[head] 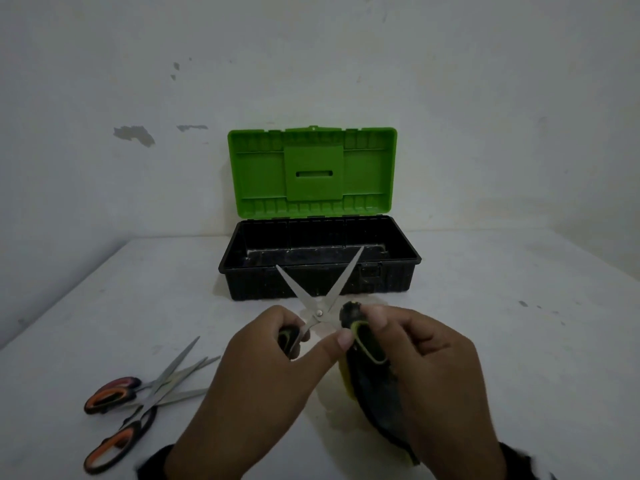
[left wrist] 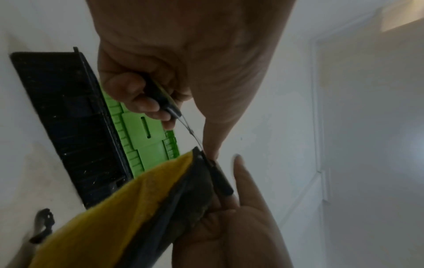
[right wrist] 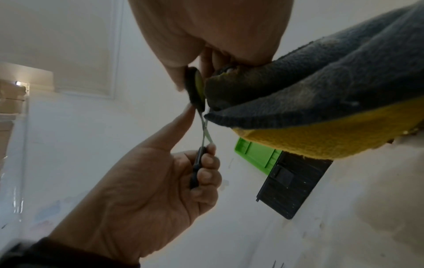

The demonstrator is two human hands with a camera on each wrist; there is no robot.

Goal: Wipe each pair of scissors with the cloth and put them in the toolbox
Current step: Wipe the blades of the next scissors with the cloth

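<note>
Step in hand: a pair of scissors (head: pixel 320 299) with black and green handles is held above the worktop (head: pixel 502 341), blades spread wide and pointing toward the far toolbox (head: pixel 318 268).
Left hand (head: pixel 263 375): curled round the left handle loop, thumb stretched toward the right handle.
Right hand (head: pixel 426 368): closed on the right handle loop, with the cloth (head: pixel 377 403) bunched in the same grasp (grey on one face, yellow on the other).
Toolbox: stood at the far middle of the worktop, green lid (head: pixel 311 171) propped open; nothing is seen inside the black tray.
Done so far: judged from the bare tray, no pair has been stowed yet.
Left to do: this pair is to be wiped and stowed, then the orange-handled scissors (head: pixel 135 403) lying crossed at the near left (two pairs, it seems).
Head view only: the waiting scissors and the spread blades are shown.
Left wrist view only: the yellow face of the cloth is seen broadly, hanging below the right hand.
Right wrist view only: the left fingers (right wrist: pixel 206 174) are shown wrapped on the handle, and the latch (right wrist: pixel 283 175) on the tray front.
</note>
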